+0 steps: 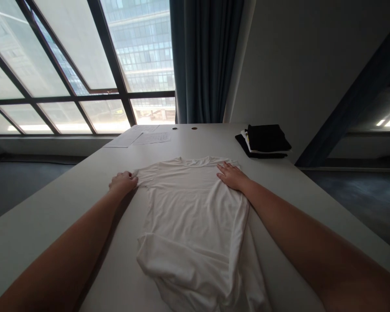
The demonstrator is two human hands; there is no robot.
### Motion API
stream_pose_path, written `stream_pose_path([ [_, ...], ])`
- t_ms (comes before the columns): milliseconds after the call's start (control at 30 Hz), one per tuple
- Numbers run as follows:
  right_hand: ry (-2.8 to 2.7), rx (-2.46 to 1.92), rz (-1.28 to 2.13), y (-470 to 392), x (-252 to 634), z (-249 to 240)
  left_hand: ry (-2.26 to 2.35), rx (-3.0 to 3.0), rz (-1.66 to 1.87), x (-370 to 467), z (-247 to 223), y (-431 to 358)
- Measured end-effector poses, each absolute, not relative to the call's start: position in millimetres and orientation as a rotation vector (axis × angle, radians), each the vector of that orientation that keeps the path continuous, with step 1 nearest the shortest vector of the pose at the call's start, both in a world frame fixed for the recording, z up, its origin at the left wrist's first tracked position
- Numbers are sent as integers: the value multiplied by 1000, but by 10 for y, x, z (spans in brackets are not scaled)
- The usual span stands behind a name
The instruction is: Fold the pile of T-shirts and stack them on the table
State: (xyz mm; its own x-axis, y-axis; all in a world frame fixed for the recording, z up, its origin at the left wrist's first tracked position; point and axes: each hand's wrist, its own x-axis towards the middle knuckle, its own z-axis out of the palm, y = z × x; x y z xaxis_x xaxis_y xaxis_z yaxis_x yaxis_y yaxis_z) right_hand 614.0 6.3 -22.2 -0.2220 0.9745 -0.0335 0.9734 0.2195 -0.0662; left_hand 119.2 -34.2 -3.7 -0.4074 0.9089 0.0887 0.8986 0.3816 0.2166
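Observation:
A white T-shirt (188,212) lies on the table with its neckline away from me. Its lower part is bunched and folded over itself toward my side. My left hand (122,182) is closed on the edge of the left sleeve, pinching the cloth. Flat on the shirt near the right shoulder rests my right hand (231,175), its fingers spread. The right sleeve is mostly hidden under or behind that hand.
The white table (68,216) has paper sheets (152,138) at its far left. A stack of folded dark clothes (268,139) sits at the far right. Behind stand a blue curtain (206,60) and windows (146,43).

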Motion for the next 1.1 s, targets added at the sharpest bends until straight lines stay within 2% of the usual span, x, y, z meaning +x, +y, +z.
stream_pose_path([
  [300,-2445,-1906,83,88,6215,-310,2432,1610,749,1182,16,-300],
  [433,-2451,-1906,89,85,6220,-307,2298,1546,779,1166,53,-322],
  [567,-2467,-1880,78,82,6228,-306,2241,1499,689,1135,96,-354],
  [833,-2467,-1895,76,75,6226,-289,2437,1614,219,1051,223,-377],
  [1100,-2468,-1875,58,98,6244,-318,2477,1751,105,1112,157,-346],
])
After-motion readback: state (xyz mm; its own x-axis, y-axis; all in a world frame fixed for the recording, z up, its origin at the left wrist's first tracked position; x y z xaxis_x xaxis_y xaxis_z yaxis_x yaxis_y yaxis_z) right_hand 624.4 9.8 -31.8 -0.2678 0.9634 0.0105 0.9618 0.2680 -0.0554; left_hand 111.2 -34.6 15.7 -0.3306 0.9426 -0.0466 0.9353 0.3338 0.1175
